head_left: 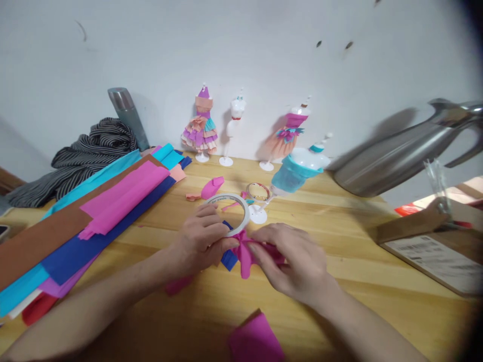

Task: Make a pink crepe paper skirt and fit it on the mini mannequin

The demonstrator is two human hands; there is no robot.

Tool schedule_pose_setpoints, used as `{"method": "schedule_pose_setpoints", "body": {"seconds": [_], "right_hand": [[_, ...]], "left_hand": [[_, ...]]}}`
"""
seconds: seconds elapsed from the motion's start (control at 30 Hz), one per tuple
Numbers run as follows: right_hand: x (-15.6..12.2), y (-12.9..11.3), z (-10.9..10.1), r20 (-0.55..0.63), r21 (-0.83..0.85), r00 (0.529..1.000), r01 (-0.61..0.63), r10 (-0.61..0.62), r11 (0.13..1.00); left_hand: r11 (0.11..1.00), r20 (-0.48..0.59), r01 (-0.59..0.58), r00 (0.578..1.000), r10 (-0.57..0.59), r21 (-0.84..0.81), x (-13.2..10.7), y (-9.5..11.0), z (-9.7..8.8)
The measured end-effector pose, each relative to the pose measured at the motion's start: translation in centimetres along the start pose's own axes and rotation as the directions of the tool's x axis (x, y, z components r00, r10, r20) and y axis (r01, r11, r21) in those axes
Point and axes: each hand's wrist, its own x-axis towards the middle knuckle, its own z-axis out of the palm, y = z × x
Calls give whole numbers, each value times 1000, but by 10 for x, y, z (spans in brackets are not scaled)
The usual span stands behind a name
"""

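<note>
Left hand (199, 239) and right hand (292, 261): fingers of both pinched on 1 gathered pink crepe paper piece (247, 254), held just above the wooden surface (339, 241). A tape roll (231, 211) lies just behind the hands. 4 dress-form figures stand beyond it.

Soft, even daylight fills the scene, bright on the white wall (264, 45) and warm on the bench (358, 251), with a blown-out patch at the right edge near the carton (426, 241). Shadows are gentle and fall up and to the left behind the mannequins (234, 125) and the steel jug (396, 151), so the light seems to come from the right front. The wide lens bends the edges, the corners at right darken to black, the hands (204, 236) and jug are slightly smeared, and the pink sheet (256, 342) at the bottom is out of focus.
</note>
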Motion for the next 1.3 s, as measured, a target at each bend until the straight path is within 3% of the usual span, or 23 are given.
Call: {"method": "schedule_pose_setpoints", "body": {"seconds": [0.1, 0.23, 0.57, 1.03, 1.3], "right_hand": [[3, -1, -1, 6, 89, 988, -153, 153, 984], [7, 1, -3, 53, 154, 971, -238, 232, 959], [8, 0, -1, 88, 218, 951, -309, 297, 926], [6, 2, -1, 146, 215, 935, -350, 324, 912], [8, 4, -1, 204, 292, 921, -381, 332, 877]], "left_hand": [[1000, 14, -16, 1000, 17, -18, 0, -1, 0], [998, 16, -38, 999, 39, -43, 0, -2, 0], [997, 62, -64, 996, 67, -48, 0, -2, 0], [992, 53, -124, 991, 124, -8, -1, -4, 2], [990, 55, -139, 989, 137, 35, -1, -3, 2]]}}
